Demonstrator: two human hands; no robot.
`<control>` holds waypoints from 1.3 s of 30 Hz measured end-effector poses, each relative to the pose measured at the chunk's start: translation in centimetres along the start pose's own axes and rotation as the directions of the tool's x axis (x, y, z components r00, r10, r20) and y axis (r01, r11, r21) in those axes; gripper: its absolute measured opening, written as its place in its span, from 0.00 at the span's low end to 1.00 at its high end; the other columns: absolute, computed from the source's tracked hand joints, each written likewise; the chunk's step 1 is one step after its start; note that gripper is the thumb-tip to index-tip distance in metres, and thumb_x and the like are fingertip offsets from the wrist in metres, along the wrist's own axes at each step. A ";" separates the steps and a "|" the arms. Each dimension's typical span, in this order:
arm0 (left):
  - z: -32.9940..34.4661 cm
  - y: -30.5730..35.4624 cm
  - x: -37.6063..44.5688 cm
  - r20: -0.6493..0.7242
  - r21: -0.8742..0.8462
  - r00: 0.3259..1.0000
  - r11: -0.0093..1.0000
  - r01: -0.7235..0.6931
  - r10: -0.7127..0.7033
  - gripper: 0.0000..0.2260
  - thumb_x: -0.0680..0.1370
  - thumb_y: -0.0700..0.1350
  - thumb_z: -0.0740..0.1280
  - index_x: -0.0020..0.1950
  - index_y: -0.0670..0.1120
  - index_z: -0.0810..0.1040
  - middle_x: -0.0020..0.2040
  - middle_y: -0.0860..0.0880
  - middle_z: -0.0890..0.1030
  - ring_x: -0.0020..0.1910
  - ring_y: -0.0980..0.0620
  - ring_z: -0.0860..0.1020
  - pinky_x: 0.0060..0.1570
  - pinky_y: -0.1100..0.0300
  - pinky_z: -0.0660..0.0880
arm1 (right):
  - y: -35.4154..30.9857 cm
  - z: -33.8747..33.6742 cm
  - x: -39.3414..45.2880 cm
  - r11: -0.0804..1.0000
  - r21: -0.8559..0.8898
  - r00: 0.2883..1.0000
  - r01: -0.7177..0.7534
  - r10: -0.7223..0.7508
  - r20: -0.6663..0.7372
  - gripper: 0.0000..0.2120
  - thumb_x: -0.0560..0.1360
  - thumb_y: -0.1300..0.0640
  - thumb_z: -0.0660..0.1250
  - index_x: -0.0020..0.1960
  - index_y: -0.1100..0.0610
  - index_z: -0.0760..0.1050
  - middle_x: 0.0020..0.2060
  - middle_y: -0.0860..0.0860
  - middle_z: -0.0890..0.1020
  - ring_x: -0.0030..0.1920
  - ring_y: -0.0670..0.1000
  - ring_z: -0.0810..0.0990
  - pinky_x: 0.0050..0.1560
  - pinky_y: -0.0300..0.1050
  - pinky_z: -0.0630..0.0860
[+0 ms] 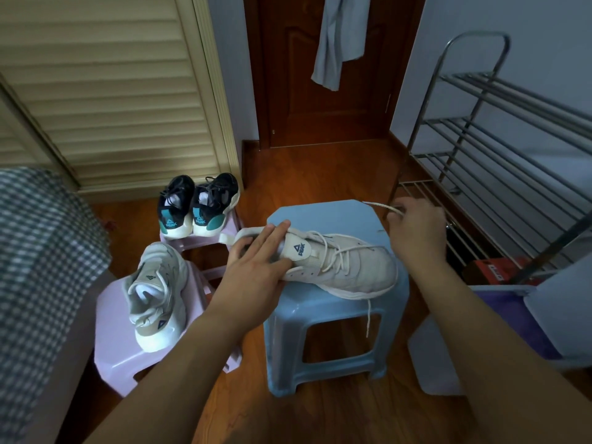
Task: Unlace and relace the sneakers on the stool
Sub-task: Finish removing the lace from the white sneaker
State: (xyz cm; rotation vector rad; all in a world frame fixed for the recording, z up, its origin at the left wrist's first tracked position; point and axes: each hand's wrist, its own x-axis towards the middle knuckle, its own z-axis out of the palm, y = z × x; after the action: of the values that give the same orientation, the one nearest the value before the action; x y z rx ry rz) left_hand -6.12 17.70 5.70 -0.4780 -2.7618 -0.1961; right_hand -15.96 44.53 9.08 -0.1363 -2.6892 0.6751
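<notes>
Left hand lies with straight fingers flat over the heel and collar of the cream knit sneaker, pressing it onto the blue plastic stool; the thumb tucks under the heel tab. Right hand hovers past the stool's far right corner, fingers curled round one end of the cream lace, drawn taut up from the eyelets. The sneaker lies across the stool's near half, toe overhanging the right edge, the other lace end dangling down the front. The seat's far half is bare. Just left stands a smooth lilac stool carrying the matching cream sneaker near its far edge, and beyond it a second lilac stool with a black and teal pair. A steel-rod shoe rack crowds the right side; wooden floor shows between
</notes>
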 end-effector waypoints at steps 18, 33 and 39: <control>1.0 0.5 1.6 -0.028 0.057 0.999 0.997 0.045 -0.043 0.07 0.72 0.48 0.74 0.49 0.53 0.81 0.79 0.42 0.66 0.75 0.39 0.68 0.69 0.42 0.59 | -7.9 2.5 -8.5 0.232 0.626 0.657 -0.745 0.418 0.627 0.04 0.74 0.62 0.74 0.43 0.55 0.81 0.40 0.51 0.82 0.43 0.51 0.79 0.44 0.46 0.77; 1.5 0.5 1.1 -0.048 0.151 0.996 0.985 0.083 -0.076 0.11 0.81 0.58 0.64 0.52 0.51 0.79 0.81 0.45 0.59 0.76 0.40 0.67 0.72 0.41 0.56 | -6.0 -0.1 -7.6 -0.146 0.468 0.465 -0.872 0.053 0.884 0.10 0.77 0.59 0.65 0.37 0.56 0.72 0.26 0.48 0.65 0.28 0.47 0.64 0.43 0.43 0.70; 1.4 0.4 2.3 -0.035 0.176 0.984 0.968 0.181 -0.177 0.11 0.79 0.57 0.66 0.55 0.53 0.82 0.80 0.47 0.63 0.72 0.42 0.72 0.66 0.43 0.53 | -5.5 -3.5 -10.5 0.431 0.573 0.666 -0.697 0.092 0.740 0.03 0.76 0.58 0.71 0.48 0.55 0.82 0.53 0.51 0.81 0.56 0.50 0.78 0.65 0.50 0.74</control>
State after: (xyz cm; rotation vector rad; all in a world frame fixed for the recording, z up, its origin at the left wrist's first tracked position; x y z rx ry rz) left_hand -8.43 19.02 5.17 -0.1796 -2.7701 0.0057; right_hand -4.96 39.36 11.10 -0.4187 -2.4606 2.5220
